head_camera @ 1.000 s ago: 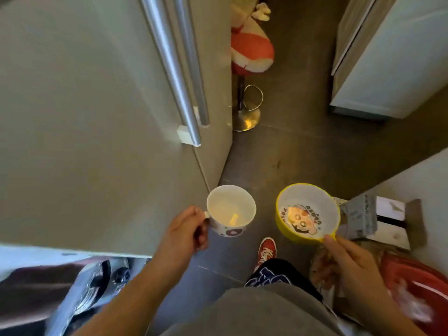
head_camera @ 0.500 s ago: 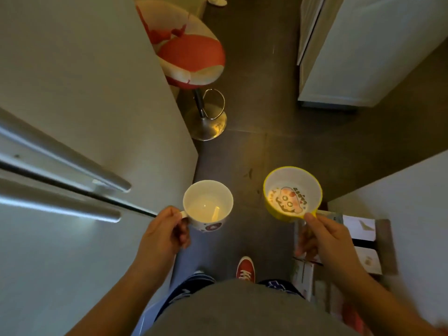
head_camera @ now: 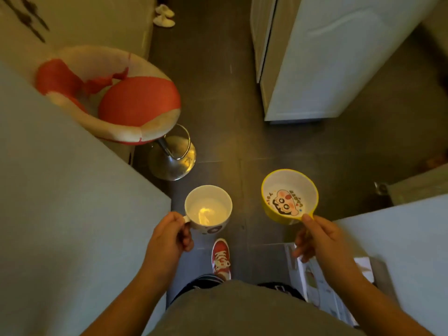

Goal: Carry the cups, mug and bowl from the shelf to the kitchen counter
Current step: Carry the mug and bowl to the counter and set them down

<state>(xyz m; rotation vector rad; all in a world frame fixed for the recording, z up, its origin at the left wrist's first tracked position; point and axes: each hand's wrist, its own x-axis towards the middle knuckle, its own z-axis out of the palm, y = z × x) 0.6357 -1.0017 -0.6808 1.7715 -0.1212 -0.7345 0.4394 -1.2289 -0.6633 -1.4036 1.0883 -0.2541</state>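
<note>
Left hand [head_camera: 169, 236] is closed on the handle of a white mug [head_camera: 208, 209], held upright w/ the mouth up, over the dark floor [head_camera: 218, 93]. Right hand [head_camera: 317, 238] is clamped on the short tab handle of a yellow bowl [head_camera: 289, 196], thumb on top; the bowl is kept roughly level, well apart from the mug. Both vessels appear empty. The mug is judged ceramic: stiff, fairly heavy, breakable if dropped, so the handle is the sound hold. The bowl looks like light plastic, but the one-sided hold at its rim lets it tip easily. Surroundings: a red-and-white bar stool [head_camera: 114, 100] w/ chrome base stands ahead at left, beside a grey cabinet face [head_camera: 60, 190]; a white cabinet [head_camera: 327, 57] is at upper right; papers [head_camera: 312, 280] lie low at right. A red shoe [head_camera: 221, 258] is seen below. The passage btwn stool and white cabinet is narrow; the stool base is judged the nearest obstacle. No counter is identifiable.
</note>
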